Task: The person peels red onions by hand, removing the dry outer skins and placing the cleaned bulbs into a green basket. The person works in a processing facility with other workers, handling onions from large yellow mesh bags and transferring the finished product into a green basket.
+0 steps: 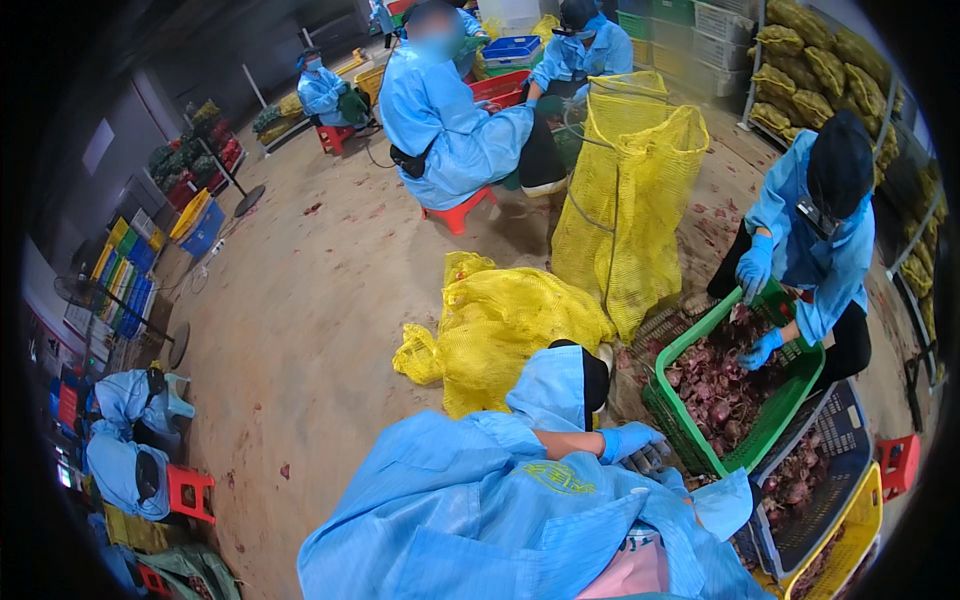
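My left hand [628, 441], in a blue glove with a greyish palm side, is in front of my blue smock. My right hand [673, 480] is close beside it, partly hidden by its sleeve and the smock. Whether either holds anything cannot be made out. Just beyond the hands is a green plastic crate [667, 416] of red onions [716, 409], some with loose skins. A co-worker's two blue-gloved hands [761, 349] are at that crate, one of them among the onions.
A dark blue crate [851, 424] and a yellow crate [868, 510] hold more onions at the right. Yellow mesh netting [517, 322] lies on the floor. A tall yellow mesh bag [637, 195] stands on a metal frame. Co-workers sit on red stools [459, 211] farther off.
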{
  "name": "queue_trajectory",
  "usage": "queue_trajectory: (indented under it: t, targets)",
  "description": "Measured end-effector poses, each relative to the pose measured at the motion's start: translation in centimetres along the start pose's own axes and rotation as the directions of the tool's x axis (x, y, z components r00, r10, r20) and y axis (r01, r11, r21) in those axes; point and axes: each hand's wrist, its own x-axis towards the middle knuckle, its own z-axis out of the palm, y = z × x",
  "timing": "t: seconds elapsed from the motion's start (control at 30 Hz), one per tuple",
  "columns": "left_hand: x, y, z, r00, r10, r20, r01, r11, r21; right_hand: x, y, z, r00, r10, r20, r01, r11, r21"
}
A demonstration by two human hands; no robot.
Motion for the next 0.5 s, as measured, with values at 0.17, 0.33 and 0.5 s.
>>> queue_trajectory:
  t: [0.17,0.33,0.5]
  targets:
    - [0.7,-0.1,-0.3,1.0,-0.006,0.015,0.006,1.0,-0.008,1.8,1.5,0.8,1.0,0.013,0.028,-0.015,0.995,0.099]
    - [0.7,-0.3,-0.6,1.0,0.008,0.014,-0.008,1.0,0.015,2.4,1.5,0.9,0.999,0.032,0.042,-0.034,0.998,0.058]
    - [1.1,-0.5,-0.8,1.0,0.007,0.027,-0.008,1.0,0.019,3.5,2.4,1.4,0.996,0.048,0.078,-0.058,0.989,0.135]
